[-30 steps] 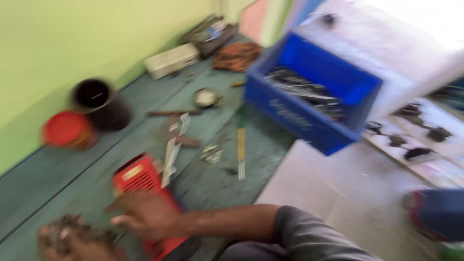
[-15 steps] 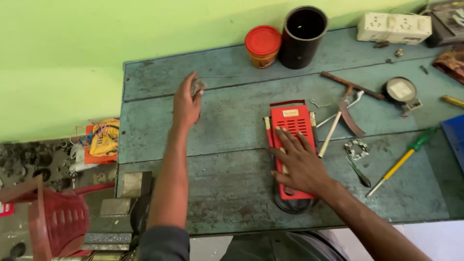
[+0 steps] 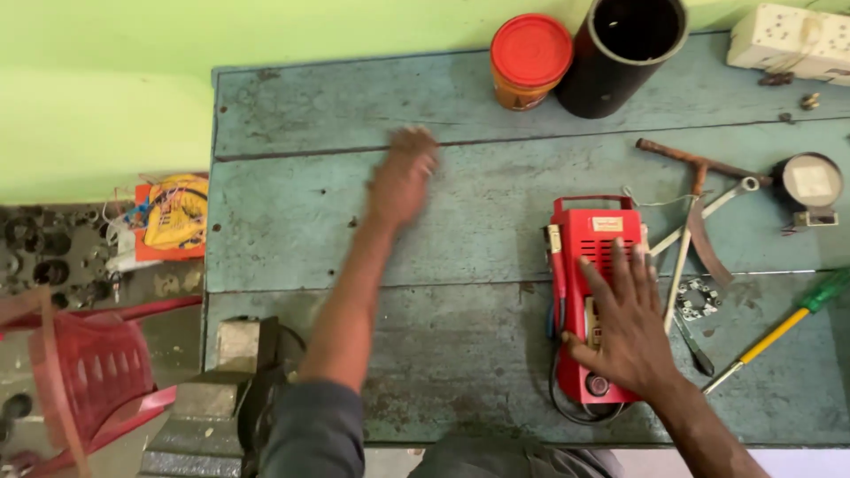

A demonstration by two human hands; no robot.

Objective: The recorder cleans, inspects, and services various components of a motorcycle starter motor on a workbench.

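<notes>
One red boxy plastic power tool [image 3: 595, 292] flat on weathered teal wooden counter [image 3: 460, 354], right hand [image 3: 627, 329] spread open upon it, left hand [image 3: 401, 181] blurred, grip unclear, one red-lidded jar [image 3: 531, 57], one black cylinder [image 3: 620, 53], one green-handled screwdriver [image 3: 779, 327] nearby

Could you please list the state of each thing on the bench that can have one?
red device: flat, under the right hand
left hand: open, blurred, over bare table
orange jar: lid on
black tube: upright, open top
screwdriver: lying flat
</notes>
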